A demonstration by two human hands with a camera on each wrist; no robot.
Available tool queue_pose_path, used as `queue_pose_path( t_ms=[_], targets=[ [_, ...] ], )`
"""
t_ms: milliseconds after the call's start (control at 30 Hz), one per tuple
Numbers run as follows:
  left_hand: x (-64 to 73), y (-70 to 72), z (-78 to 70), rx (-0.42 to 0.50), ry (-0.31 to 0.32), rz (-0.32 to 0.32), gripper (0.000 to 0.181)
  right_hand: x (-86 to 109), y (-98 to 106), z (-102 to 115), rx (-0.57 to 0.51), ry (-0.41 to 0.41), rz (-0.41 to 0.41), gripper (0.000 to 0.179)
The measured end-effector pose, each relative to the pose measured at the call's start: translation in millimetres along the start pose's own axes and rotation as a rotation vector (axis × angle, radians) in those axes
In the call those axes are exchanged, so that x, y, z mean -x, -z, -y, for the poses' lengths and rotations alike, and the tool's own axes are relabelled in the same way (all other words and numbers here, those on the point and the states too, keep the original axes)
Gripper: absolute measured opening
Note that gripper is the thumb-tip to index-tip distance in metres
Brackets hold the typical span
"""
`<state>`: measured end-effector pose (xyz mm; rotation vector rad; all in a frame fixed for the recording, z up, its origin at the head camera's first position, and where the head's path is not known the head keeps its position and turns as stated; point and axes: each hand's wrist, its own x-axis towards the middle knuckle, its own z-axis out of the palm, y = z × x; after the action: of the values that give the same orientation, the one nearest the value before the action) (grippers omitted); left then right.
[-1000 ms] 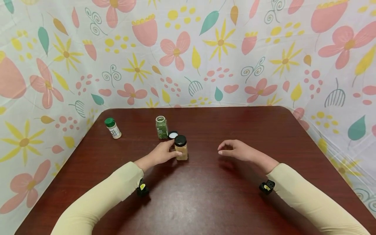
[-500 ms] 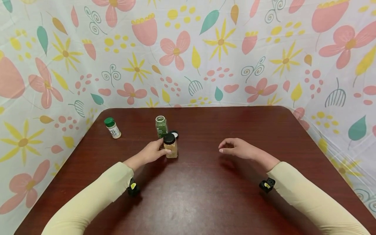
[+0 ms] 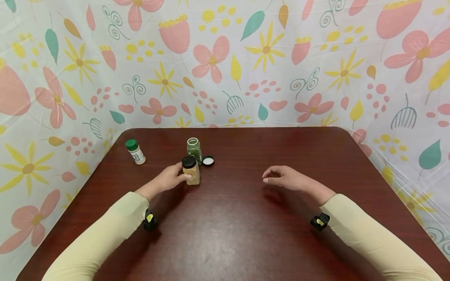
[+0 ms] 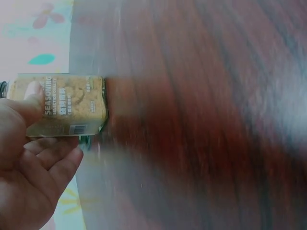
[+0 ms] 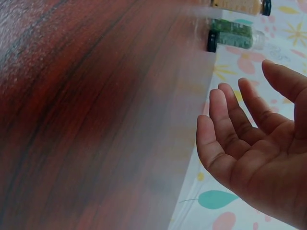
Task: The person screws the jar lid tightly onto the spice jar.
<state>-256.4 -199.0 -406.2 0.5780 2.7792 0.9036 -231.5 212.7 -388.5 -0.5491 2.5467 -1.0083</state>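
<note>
My left hand (image 3: 169,177) grips a seasoning jar (image 3: 192,175) with a black lid and tan powder inside. In the left wrist view, the thumb lies across the label of this seasoning jar (image 4: 72,103), with the fingers on its other side. Just behind it stands an uncapped jar of green herbs (image 3: 194,147), partly hidden in the head view. Its black cap (image 3: 208,160) lies beside it on the table, white inside facing up. My right hand (image 3: 286,177) hovers over the table at right, fingers loosely bent, holding nothing; the right wrist view shows the palm (image 5: 259,158).
A white shaker with a green lid (image 3: 135,152) stands at the far left of the brown table (image 3: 246,234). Floral-patterned cloth (image 3: 225,78) hangs behind the table and along both sides.
My left hand has carried the seasoning jar leftward and slightly away from me, uncovering the black cap and coming in front of the herb jar. The right hand has stayed nearly still.
</note>
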Motion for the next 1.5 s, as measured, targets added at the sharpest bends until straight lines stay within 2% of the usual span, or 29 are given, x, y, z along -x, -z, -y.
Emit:
queue_pose_path(
  t_ms=[300, 633, 800, 1233, 1500],
  targets=[
    [3.7, 13.3, 12.4, -0.015, -0.001, 0.004, 0.049, 0.7, -1, 1, -0.019, -0.001, 0.019, 0.031],
    [3.0, 31.9, 31.1, -0.032, 0.080, 0.008, 0.054, -0.9, -2, -2, -0.015, -0.012, 0.021, 0.032],
    [3.5, 39.9, 37.8, -0.056, 0.097, -0.005, 0.054, -0.8, -2, -2, -0.014, -0.012, 0.027, 0.031],
    [0.0, 45.7, 46.3, -0.076, 0.103, -0.035, 0.055, -2.1, -2, -4, -0.020, -0.018, 0.037, 0.032],
    [-2.2, 50.6, 54.4, -0.035, 0.111, -0.067, 0.056, -2.4, -2, -4, -0.027, -0.018, 0.043, 0.032]
  ],
)
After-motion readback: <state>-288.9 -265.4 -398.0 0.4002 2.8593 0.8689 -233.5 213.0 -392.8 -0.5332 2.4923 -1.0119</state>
